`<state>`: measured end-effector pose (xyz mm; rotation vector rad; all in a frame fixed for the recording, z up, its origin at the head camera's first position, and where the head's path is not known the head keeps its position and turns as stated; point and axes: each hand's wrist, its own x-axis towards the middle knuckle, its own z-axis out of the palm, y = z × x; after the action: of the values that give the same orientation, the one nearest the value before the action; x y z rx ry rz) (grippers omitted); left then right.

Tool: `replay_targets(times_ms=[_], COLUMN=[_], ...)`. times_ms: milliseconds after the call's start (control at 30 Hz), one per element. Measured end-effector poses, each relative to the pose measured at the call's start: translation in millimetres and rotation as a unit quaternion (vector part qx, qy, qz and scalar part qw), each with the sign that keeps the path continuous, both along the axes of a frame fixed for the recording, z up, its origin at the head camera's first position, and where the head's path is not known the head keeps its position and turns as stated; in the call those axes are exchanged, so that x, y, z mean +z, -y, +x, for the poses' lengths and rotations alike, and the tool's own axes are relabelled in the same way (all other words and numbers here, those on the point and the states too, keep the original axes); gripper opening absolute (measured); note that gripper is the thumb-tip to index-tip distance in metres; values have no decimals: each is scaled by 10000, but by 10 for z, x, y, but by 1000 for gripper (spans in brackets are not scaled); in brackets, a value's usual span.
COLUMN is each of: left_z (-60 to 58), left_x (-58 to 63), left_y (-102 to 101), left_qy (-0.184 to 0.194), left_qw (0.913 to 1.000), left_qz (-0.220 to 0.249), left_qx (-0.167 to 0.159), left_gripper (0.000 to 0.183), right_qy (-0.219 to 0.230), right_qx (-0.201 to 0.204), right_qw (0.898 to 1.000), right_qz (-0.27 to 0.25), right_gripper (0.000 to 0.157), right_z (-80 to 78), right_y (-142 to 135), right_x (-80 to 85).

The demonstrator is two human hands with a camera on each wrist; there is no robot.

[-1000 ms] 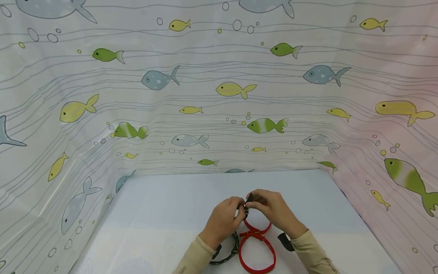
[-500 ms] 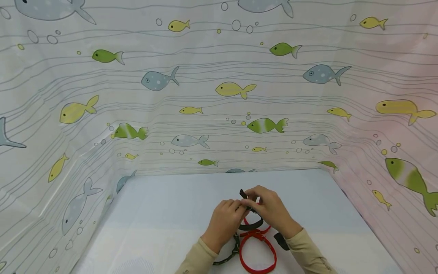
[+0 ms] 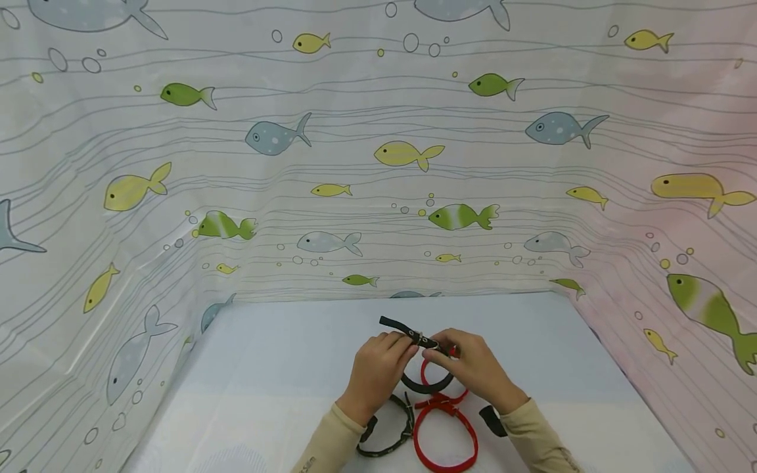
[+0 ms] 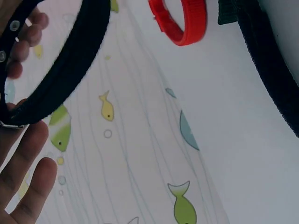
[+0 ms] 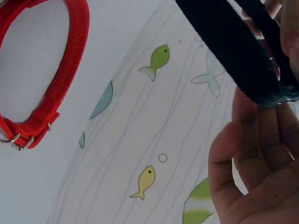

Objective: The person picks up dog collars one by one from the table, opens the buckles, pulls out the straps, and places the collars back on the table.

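Both hands hold a black buckled collar (image 3: 427, 388) above the table, its loop hanging below the fingers. Eyelets and a metal buckle show along its top, and a loose strap end points to the upper left. My left hand (image 3: 374, 373) grips it near the eyelets. At the buckle end, my right hand (image 3: 476, 364) pinches it between thumb and fingers. The left wrist view shows the band (image 4: 77, 60) close up. In the right wrist view, the black band (image 5: 229, 46) runs into the right fingers, and the buckle is mostly hidden.
Under the hands lie a red collar (image 3: 416, 437) and, behind it, another red collar (image 3: 424, 374), partly covered. A dark patterned collar (image 3: 384, 453) lies to the left on the white table (image 3: 266, 368). A fish-printed sheet (image 3: 378, 197) surrounds the table.
The black collar has turned and come into fuller view, its strap end now extending to the upper left. The left hand has shifted left, and the hands are farther apart.
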<state>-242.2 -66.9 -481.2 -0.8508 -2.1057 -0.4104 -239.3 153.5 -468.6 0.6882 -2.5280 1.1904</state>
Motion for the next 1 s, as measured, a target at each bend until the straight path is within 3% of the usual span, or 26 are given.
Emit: replay_targets(times_ms=[167,333,667,1000], left_z=[-16,-17,3,5], left_x=[-7,10,2,-12], left_y=[40,84,49,79], left_qy=[1,132,101,100], left_qw=[9998,9989,9992,9989], left_qz=[184,441,365,440], left_qx=[18,-15,-102,-117], left_gripper=[18,20,16,17], right_qy=[-146,22,58,348], right_qx=[-51,-51,84,631], right_qw=[9994,9992,9989,9968], right_qz=[-306,-407,-451,-359], right_gripper=[20,25,24,25], right_z=[5,23,21,12], right_y=[-11,-26,5,-75], right_x=[-5,-5,18,-2])
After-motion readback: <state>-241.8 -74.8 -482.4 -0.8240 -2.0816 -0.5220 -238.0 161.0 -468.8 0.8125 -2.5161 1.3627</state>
